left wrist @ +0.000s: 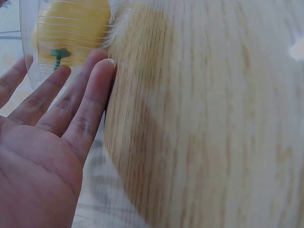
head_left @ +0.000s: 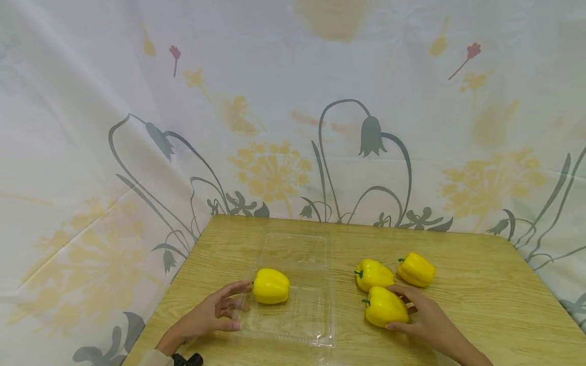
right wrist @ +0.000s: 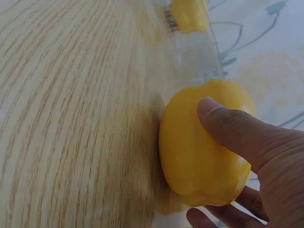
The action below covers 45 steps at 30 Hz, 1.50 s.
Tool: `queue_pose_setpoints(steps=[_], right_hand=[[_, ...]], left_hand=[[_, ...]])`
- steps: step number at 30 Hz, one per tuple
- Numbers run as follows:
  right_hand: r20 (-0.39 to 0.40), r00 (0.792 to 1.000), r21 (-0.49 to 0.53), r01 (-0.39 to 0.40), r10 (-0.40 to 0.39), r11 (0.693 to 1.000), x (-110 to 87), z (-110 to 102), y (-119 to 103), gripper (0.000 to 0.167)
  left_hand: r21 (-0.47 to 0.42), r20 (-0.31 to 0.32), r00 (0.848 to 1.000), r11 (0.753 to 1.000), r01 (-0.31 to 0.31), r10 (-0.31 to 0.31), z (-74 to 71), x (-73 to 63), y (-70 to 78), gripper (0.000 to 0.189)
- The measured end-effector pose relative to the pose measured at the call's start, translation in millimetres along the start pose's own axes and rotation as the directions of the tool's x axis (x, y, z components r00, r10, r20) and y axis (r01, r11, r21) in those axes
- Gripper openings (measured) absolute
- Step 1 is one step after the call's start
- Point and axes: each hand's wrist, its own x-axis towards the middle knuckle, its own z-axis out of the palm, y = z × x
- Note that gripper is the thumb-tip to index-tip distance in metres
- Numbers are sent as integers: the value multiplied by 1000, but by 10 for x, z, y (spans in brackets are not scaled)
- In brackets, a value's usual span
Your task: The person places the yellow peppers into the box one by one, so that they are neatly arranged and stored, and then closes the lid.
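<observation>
A clear plastic clamshell box (head_left: 311, 310) lies opened out on the table, its lid (head_left: 297, 249) toward the back. One yellow bell pepper (head_left: 271, 286) sits in the left part of its base. My left hand (head_left: 212, 310) is at the box's left side, fingers extended and touching its edge; in the left wrist view the fingers (left wrist: 90, 95) look straight. To the right of the box, my right hand (head_left: 426, 317) grips another yellow bell pepper (head_left: 385, 307) by its right end. The right wrist view shows the thumb across this pepper (right wrist: 204, 142), which is on or just above the table.
Two more yellow bell peppers stand behind the gripped one: one (head_left: 373, 274) close behind it, the other (head_left: 416, 269) farther right. The wooden table (head_left: 480, 284) meets a flower-printed cloth backdrop (head_left: 293, 127) at its back edge.
</observation>
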Motion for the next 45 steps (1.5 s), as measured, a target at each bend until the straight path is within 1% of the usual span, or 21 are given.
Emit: queue_pose_setpoints(steps=[2,4,11,18,21,25,30,32,37,39,45], right_hand=[[15,1000,11,-5,5,1000,-1,2,4,75],[13,1000,16,-5,4,1000,-6,8,6,75],[-43,999,-10,8,-9,1000,-28,48,1,75],[-58,998,-32,22,-23,999,-39,58,2,74],[-69,997,-38,12,-14,999,-41,61,-5,74],[-82,997,-52,2,-6,999,-35,57,-29,73],[-90,996,-56,4,-9,998,-11,34,-71,72],[-92,995,-53,24,-29,998,-3,22,-86,72],[-103,993,-53,55,-60,997,11,12,-108,71],[-106,993,-50,48,-53,998,16,11,-115,70],[-99,993,-46,62,-66,997,45,8,-142,70]], left_hand=[[-1,0,1000,1000,3,-3,2,0,4,77],[-3,-1,1000,1000,7,-7,3,0,9,77],[-11,-2,1000,1000,16,-16,9,-9,15,77],[-6,16,1000,1000,-13,13,0,-14,-28,77],[-4,18,1000,1000,-19,19,-1,-15,-36,78],[-2,15,1000,1000,-8,8,-2,-13,-26,78],[-10,1,1000,1000,27,-27,-1,-5,1,78],[-9,-2,1000,999,31,-31,-2,-3,5,78],[5,-5,1000,1000,17,-17,0,2,3,78],[6,-9,1000,1000,21,-21,3,6,8,79],[8,-21,999,999,47,-47,8,9,29,80]])
